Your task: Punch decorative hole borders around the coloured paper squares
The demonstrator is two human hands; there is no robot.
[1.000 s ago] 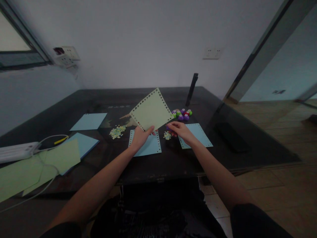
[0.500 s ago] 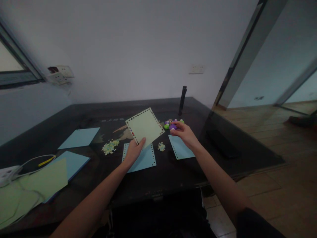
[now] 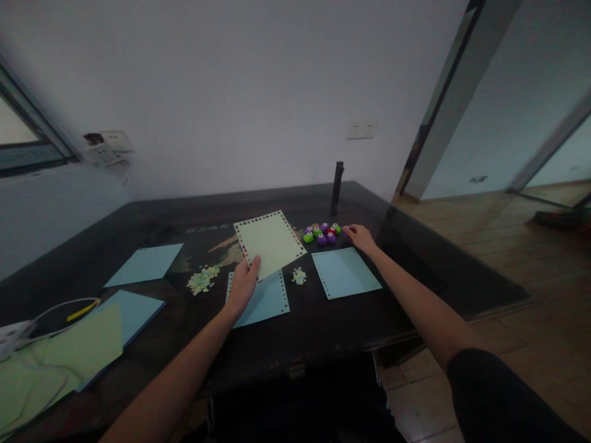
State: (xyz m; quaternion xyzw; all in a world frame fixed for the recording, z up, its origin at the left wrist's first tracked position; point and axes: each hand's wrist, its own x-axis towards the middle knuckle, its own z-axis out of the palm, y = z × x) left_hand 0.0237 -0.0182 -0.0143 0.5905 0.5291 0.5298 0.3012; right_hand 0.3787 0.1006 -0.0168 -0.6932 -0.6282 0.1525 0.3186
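Note:
My left hand (image 3: 244, 280) is closed on the lower left edge of a pale yellow-green paper sheet (image 3: 270, 242), raised and tilted above the table. Small punched shapes run along the sheet's edges. Beneath it lies a blue sheet (image 3: 265, 303) with holes along its sides. At the right end of a cluster of small craft punches (image 3: 322, 239) in purple, green and red, my right hand (image 3: 361, 239) has its fingers closed around a purple punch (image 3: 346, 231), mostly hidden by them. Another blue sheet (image 3: 346, 272), also punched, lies just in front of that hand.
Paper cut-outs form a larger heap (image 3: 203, 280) at left and a smaller one (image 3: 299, 276) in the middle. Blue paper (image 3: 145, 264) and green sheets (image 3: 87, 335) lie on the left. A black upright stick (image 3: 337, 187) stands behind the punches on the dark table (image 3: 318, 344).
My right hand has moved right, from above the punch cluster to its right end, uncovering the punches and more of the right blue sheet. My left hand still holds the green sheet, slightly lower.

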